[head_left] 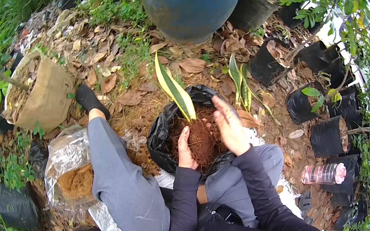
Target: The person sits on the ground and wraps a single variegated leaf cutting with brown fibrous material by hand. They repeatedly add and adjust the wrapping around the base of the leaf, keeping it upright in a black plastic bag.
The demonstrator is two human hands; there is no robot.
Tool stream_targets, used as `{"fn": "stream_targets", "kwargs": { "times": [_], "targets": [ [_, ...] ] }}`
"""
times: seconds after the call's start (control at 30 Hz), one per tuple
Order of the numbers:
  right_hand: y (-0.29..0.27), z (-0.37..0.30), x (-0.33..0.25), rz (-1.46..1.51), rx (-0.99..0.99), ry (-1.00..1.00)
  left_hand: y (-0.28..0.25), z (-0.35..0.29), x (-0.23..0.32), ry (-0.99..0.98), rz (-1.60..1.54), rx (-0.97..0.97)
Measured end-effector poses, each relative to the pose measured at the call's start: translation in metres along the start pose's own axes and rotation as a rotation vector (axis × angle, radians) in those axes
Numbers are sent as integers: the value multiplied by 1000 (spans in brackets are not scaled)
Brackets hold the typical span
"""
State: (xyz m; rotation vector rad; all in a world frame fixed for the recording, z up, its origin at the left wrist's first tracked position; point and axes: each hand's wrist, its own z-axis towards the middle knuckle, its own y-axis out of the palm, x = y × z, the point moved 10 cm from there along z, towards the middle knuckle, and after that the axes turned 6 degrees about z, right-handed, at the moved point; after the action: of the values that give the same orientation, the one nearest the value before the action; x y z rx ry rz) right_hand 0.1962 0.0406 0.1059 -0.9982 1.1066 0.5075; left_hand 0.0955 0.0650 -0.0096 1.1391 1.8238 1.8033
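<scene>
A snake plant leaf (176, 91) with yellow edges rises from a round brown clump of coconut fibre (202, 141), over an open black plastic bag (159, 142) between my legs. My left hand (185, 150) cups the clump from its left side, with the thumb along it and fingertips showing behind. On the clump's right, my right hand (230, 126) is held up open, fingers stretched out and together. Whether its palm touches the fibre, I cannot tell. More loose brown fibre lies in the bag under the clump.
Another snake plant (240, 81) stands just beyond the bag, right. A big blue pot (195, 2) is at the far side. Left are a beige grow bag (46, 98) and a clear bag of fibre (75, 182). Black planter bags (326, 137) and a pink bottle (323, 174) line the right.
</scene>
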Motion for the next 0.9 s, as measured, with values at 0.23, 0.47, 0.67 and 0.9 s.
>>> {"fn": "stream_targets", "kwargs": {
  "times": [0.23, 0.47, 0.67, 0.9],
  "targets": [
    [41, -58, -28, -114, 315, -382, -22, -4, 4, 113, 217, 168],
    [35, -47, -28, -79, 241, -346, -28, 7, 6, 129, 239, 198],
    [32, -61, -21, -133, 345, -428, -50, 5, 15, 240, 573, 370],
    [41, -52, 0, -95, 139, -369, -32, 7, 14, 205, 408, 293]
  ]
}}
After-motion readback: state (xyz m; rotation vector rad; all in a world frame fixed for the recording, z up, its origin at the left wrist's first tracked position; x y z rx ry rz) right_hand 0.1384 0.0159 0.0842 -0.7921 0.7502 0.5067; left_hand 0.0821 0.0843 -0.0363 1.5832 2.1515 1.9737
